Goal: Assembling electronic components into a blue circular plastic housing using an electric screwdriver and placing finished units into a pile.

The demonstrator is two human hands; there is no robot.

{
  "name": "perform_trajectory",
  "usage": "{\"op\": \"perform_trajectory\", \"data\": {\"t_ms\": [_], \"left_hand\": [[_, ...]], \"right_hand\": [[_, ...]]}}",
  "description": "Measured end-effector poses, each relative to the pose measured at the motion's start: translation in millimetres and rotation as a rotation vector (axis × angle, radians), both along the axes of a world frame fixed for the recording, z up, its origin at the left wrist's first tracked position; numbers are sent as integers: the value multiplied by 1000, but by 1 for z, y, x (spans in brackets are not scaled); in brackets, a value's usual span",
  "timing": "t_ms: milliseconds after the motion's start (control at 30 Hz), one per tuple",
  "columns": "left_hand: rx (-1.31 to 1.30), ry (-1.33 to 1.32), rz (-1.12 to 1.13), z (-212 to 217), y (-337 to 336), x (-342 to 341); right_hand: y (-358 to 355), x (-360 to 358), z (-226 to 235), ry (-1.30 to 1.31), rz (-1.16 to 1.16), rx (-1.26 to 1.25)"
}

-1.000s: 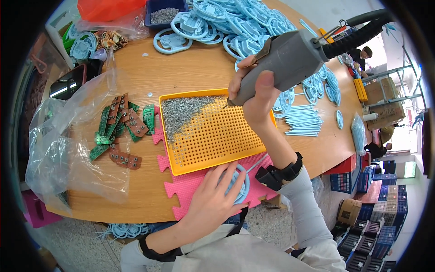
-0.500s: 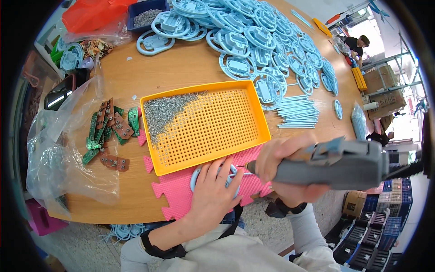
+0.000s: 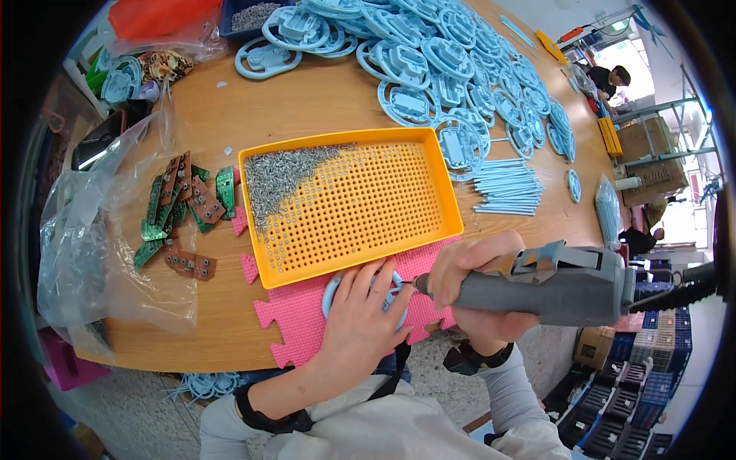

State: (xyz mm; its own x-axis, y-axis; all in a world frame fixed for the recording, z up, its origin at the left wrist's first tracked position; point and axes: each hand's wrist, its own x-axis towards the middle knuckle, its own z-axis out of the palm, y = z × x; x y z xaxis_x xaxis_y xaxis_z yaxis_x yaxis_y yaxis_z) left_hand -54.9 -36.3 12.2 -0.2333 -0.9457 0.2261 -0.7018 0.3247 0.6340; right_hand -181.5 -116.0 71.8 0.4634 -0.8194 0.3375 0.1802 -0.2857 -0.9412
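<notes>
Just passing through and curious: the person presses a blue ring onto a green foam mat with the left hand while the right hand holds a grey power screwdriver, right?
Not quite: the foam mat is pink, not green, as the head view shows. The left hand does press the blue ring onto it, and the right hand does hold the grey power screwdriver.

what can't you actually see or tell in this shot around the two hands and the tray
- Pale blue ring part, head view: mostly covered by the left hand; its shape is unclear.
- Driver bit tip: too small to tell whether it touches the part or carries a screw.
- Grey power screwdriver: its cable runs off the right rim.
- Screws in the orange tray: too small to tell apart.
- Right hand: its palm is hidden against the tool body.
</notes>
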Motion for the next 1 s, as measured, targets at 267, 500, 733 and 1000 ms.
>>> {"op": "perform_trajectory", "data": {"t_ms": [267,500,733,1000], "left_hand": [[13,24,-15,-1,-2,0],[12,12,-12,-1,-1,0],[-16,-2,8,-1,0,1],[-89,4,-25,3,3,4]], "right_hand": [[0,-5,-3,129,26,6],[4,-3,-1,165,1,26],[-10,-4,-7,-15,226,94],[-16,-7,-6,-53,296,22]]}}
